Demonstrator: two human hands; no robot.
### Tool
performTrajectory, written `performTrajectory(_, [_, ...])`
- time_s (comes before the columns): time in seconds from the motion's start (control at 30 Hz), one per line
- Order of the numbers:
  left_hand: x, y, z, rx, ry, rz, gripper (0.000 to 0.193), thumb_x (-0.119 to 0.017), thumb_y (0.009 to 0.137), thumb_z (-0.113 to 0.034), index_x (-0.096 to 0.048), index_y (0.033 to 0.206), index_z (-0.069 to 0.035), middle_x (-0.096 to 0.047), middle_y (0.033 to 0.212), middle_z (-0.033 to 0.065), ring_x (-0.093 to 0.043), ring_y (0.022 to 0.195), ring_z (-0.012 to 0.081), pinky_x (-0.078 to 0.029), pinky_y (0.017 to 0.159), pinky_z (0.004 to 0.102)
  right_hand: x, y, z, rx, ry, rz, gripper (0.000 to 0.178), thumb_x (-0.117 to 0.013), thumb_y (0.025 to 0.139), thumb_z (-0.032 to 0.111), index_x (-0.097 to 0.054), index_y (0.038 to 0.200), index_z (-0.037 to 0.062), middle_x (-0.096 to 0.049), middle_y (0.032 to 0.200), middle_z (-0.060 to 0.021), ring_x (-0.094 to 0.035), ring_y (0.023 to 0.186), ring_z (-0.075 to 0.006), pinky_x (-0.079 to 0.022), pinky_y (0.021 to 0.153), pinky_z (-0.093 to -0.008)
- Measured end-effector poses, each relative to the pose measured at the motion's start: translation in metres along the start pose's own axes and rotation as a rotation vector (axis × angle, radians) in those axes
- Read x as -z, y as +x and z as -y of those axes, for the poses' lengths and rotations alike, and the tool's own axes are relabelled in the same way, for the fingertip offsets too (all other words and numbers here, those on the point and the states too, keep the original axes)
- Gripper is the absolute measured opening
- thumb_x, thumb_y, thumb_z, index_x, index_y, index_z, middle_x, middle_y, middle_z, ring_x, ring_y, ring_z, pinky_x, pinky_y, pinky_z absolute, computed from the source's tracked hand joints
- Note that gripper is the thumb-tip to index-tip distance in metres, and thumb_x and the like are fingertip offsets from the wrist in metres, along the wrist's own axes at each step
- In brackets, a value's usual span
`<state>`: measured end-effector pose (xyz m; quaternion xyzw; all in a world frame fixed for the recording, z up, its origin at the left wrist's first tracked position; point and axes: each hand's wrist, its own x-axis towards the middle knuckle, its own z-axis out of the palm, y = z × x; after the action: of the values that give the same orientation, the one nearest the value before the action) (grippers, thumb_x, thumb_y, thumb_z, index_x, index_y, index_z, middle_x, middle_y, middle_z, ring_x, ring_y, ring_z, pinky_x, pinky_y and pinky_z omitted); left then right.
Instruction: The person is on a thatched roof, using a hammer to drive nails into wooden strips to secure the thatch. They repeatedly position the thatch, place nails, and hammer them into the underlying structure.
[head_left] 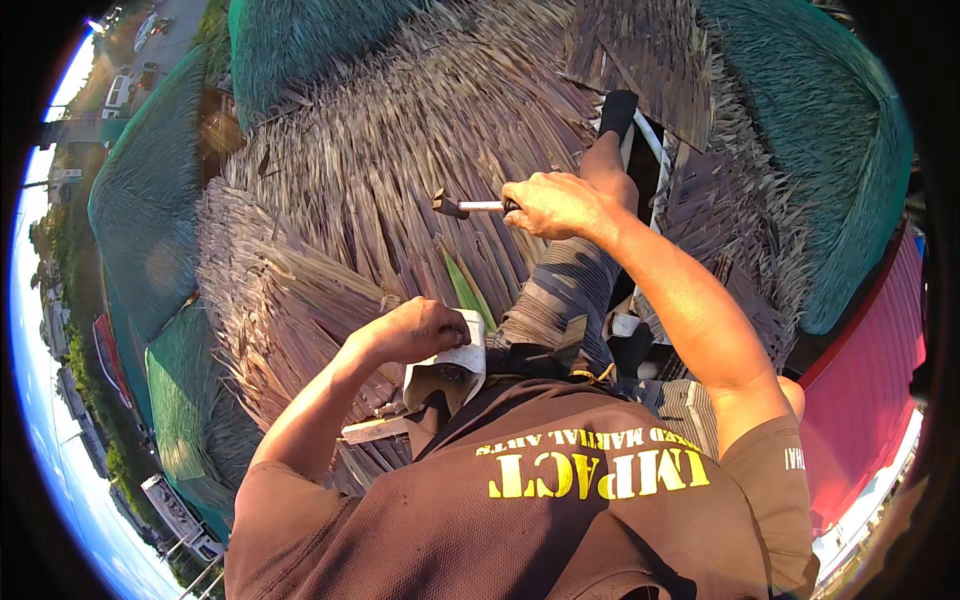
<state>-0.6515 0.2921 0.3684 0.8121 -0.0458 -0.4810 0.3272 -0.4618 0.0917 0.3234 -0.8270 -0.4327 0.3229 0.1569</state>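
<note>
My right hand is wrapped round the dark grip of a hammer, whose head points left above the thatch. At my waist hangs a white open-topped container, with a dark inside. My left hand is closed at its rim, the fingertips bent down over the edge; what they pinch, if anything, is hidden. Beneath both hands spreads a roof of dry brown palm thatch. A green leaf strip lies on it near my left hand.
My leg in patterned trousers stretches over the thatch, beside a gap with a pale bar. Green-netted thatch roofs stand around. A red metal roof lies to the right; at far left the ground drops away to a road with vehicles.
</note>
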Motion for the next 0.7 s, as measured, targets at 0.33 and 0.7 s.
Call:
performTrajectory(0.33, [-0.139,-0.027,0.029,-0.135,0.359,-0.461,0.037,-0.054,0.088,-0.009,-0.062,0.123,0.002,-0.066,0.113,0.0257,-0.068,0.099,0.0396,-0.055,0.087,0.0458,-0.036,-0.007,0.058,0.015,0.179,0.097,0.034,-0.062,0.095,0.033,-0.065,0.112,0.0036,-0.071,0.099,-0.0232,-0.068,0.098,-0.0410,-0.052,0.085,-0.0498])
performTrajectory(0.7, [-0.170,-0.007,0.034,-0.048,0.194,-0.565,0.043,-0.052,0.092,-0.013,-0.055,0.134,-0.004,-0.062,0.129,0.0238,-0.065,0.111,0.0380,-0.053,0.093,0.0457,-0.049,-0.012,0.053,0.094,0.249,-0.030,0.039,-0.064,0.094,0.036,-0.063,0.115,0.0028,-0.071,0.094,-0.0215,-0.068,0.092,-0.0405,-0.052,0.080,-0.0481])
